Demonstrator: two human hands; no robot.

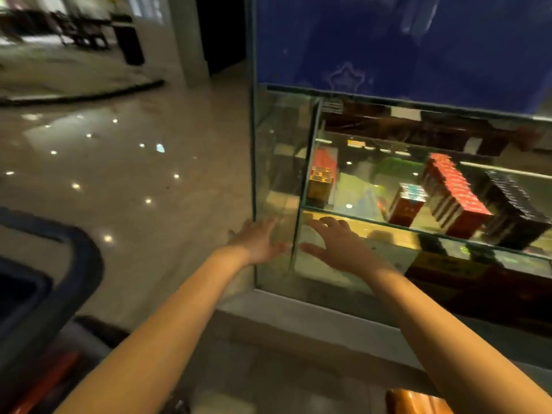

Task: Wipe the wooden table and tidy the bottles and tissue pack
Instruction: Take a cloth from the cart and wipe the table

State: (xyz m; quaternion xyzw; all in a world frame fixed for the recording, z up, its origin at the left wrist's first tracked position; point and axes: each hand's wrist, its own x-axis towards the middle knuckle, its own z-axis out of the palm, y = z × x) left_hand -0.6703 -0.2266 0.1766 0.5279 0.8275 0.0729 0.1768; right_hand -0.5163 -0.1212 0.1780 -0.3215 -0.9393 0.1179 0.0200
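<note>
Two bare forearms reach up from the bottom edge, the left hand (259, 241) and right hand (340, 245) both spread flat with fingers apart and holding nothing, just in front of the near corner of a glass display cabinet (277, 180). Left of it stretches a glossy, pale stone floor (125, 162) dotted with reflected lights, with dark chairs (80, 28) blurred at the far end; the cabinet's blue upper panel (388, 40) stands above a glass shelf (358, 218) carrying red boxes (457, 192) and dark boxes (513, 210). No wooden table, bottles or tissue pack can be made out, though a brown rounded edge (415, 401) of something shows at the bottom.
</note>
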